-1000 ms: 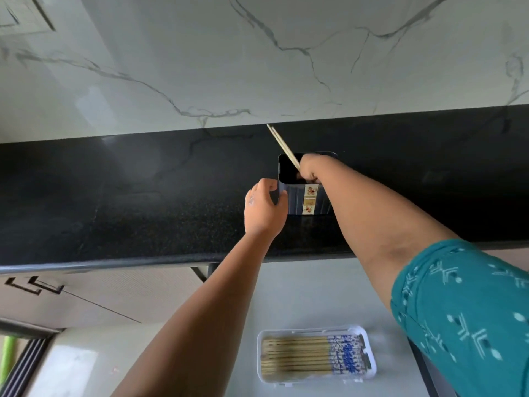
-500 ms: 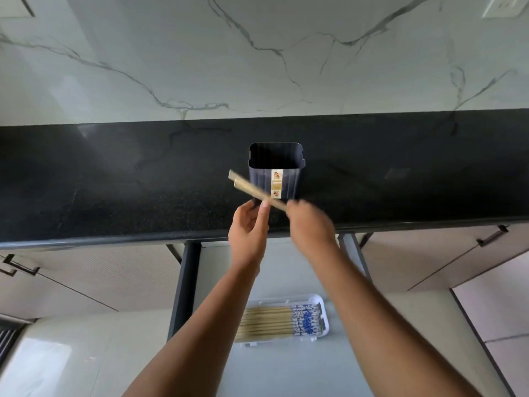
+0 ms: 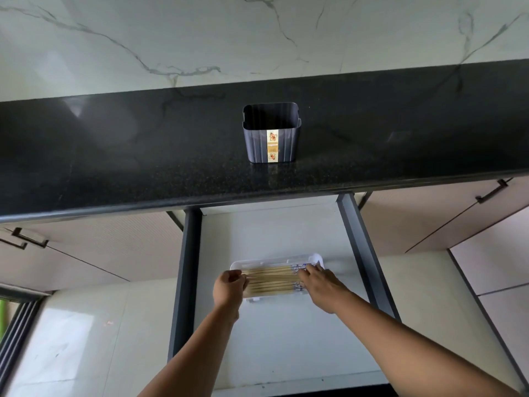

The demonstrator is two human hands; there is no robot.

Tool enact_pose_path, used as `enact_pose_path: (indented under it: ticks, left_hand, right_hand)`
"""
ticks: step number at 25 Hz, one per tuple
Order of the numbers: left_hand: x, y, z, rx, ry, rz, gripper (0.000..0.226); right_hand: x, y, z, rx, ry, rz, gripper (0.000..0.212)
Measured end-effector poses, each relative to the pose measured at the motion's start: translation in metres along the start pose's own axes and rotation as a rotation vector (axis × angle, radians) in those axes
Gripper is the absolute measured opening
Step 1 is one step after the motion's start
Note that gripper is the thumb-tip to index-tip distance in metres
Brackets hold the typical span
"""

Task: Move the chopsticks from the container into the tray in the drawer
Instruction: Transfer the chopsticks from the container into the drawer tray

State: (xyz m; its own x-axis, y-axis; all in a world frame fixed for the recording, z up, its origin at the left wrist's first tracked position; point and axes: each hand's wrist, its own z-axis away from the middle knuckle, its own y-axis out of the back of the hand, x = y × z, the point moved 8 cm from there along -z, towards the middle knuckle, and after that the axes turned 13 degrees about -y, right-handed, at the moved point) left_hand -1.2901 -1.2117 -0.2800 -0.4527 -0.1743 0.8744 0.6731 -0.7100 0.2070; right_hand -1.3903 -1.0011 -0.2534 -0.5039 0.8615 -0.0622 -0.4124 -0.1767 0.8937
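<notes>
Your left hand (image 3: 230, 287) is pinching the tips of the pale wooden chopsticks (image 3: 272, 277); your right hand (image 3: 320, 285), fingers loosely spread, is pressing their patterned ends into the white plastic tray (image 3: 274, 260) in the open drawer (image 3: 286, 339). The dark ribbed container (image 3: 270, 133) is standing on the black bench (image 3: 143, 156).

A shiny black stone counter (image 3: 114, 156) sits under a white marble wall (image 3: 200, 38), above beige cupboard doors (image 3: 94, 247).
</notes>
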Motion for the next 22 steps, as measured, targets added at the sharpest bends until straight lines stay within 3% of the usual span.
enact_pose_path:
  ticks: [4,6,9,13,17,22]
  left_hand:
    - [0.028,0.012,-0.011,-0.111,-0.368,-0.557,0.018]
    - [0.038,-0.003,-0.007,-0.296,-0.58,-0.758,0.031]
    - [0.021,-0.033,0.006,-0.644,-0.742,-1.054,0.062]
    - [-0.007,-0.048,0.009,-0.829,-0.741,-1.372,0.076]
    - [-0.012,-0.046,0.007,-0.852,-0.712,-1.436,0.09]
    - [-0.016,-0.054,0.006,-0.892,-0.74,-1.515,0.099]
  right_hand:
    - [0.0,-0.004,-0.024,-0.01,-0.043,0.044,0.048]
    - [-0.006,-0.005,-0.038,-0.028,-0.046,0.069,0.051]
    - [-0.015,-0.011,-0.055,-0.055,-0.072,0.089,0.048]
    - [-0.018,-0.013,-0.06,-0.001,-0.034,0.096,0.049]
    - [-0.01,-0.013,-0.053,0.042,-0.054,-0.107,0.043]
    - [-0.009,-0.049,-0.032,-0.174,-0.061,0.093,0.098]
